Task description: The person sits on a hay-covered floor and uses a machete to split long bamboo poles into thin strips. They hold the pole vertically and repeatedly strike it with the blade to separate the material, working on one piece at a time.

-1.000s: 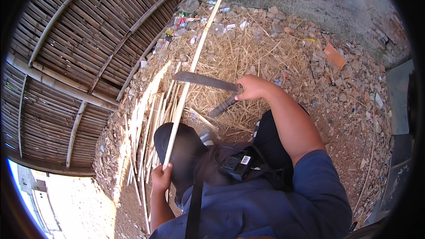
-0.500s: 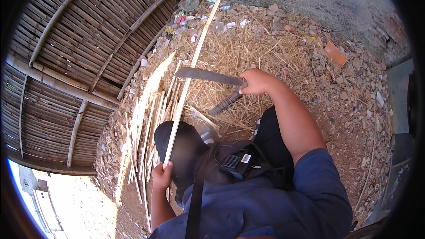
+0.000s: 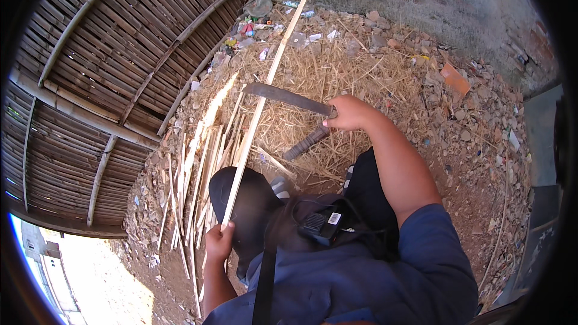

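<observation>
Head view shows a person sitting low, with both hands busy. The left hand [image 3: 219,242] holds the lower end of a long pale wood strip [image 3: 257,118], with thumb and fingers clamped on it. This strip passes over the left knee [image 3: 256,197] in black cloth and points up and away, toward the brick wall [image 3: 415,1]. The right hand [image 3: 350,113] has its fingers closed on a big knife [image 3: 295,100], at the place where blade and handle [image 3: 306,144] meet. The blade points to the left and crosses in front of the strip; whether it touches, I cannot tell. More strips [image 3: 201,186] lie in a loose pile to the left of the knee. Dry straw [image 3: 352,72] covers the ground beyond the knife, and a black device [image 3: 322,222] rests on the lap.
</observation>
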`<action>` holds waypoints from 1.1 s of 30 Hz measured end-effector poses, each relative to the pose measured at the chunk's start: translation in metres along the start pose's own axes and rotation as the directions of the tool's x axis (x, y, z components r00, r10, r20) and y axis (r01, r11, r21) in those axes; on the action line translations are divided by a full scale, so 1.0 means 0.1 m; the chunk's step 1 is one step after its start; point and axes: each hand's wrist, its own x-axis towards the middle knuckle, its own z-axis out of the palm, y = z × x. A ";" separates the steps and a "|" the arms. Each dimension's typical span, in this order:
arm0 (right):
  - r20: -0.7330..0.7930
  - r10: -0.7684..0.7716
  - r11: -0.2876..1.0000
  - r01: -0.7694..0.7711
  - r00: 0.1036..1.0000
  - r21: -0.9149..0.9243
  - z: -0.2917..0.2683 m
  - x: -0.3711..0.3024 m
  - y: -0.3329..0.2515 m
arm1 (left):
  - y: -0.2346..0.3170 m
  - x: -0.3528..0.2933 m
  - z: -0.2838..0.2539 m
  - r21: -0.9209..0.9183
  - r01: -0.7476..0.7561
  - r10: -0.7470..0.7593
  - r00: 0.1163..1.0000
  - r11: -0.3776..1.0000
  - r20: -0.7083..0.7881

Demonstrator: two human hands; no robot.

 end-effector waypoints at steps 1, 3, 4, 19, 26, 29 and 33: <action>0.001 -0.006 1.000 0.006 1.000 0.004 0.01 0.01 0.02 | 0.01 0.00 0.00 -0.002 -0.001 0.001 1.000 1.000 -0.001; 0.007 -0.020 1.000 0.020 1.000 0.016 0.05 -0.03 -0.01 | 0.00 0.00 0.01 -0.018 -0.009 0.009 1.000 1.000 -0.001; 0.020 -0.029 1.000 0.029 0.999 0.003 0.07 -0.04 -0.03 | 0.00 0.00 0.02 -0.026 -0.014 0.014 1.000 1.000 -0.001; -0.029 0.059 0.995 -0.056 0.998 0.081 -0.14 -0.06 -0.04 | 0.01 -0.01 -0.02 0.004 -0.024 0.024 1.000 1.000 -0.009; 0.180 -0.176 0.982 0.186 0.968 -0.036 0.21 -0.05 -0.28 | 0.00 -0.01 -0.01 -0.047 -0.011 0.012 1.000 0.999 0.018; 0.120 -0.111 0.994 0.113 0.986 -0.004 0.05 -0.09 -0.34 | -0.08 0.00 -0.01 -0.024 -0.020 0.020 1.000 1.000 -0.005; -0.070 -0.012 0.998 0.016 0.997 0.062 -0.01 0.01 -0.04 | -0.06 0.01 -0.01 -0.014 -0.032 0.032 0.999 0.999 -0.003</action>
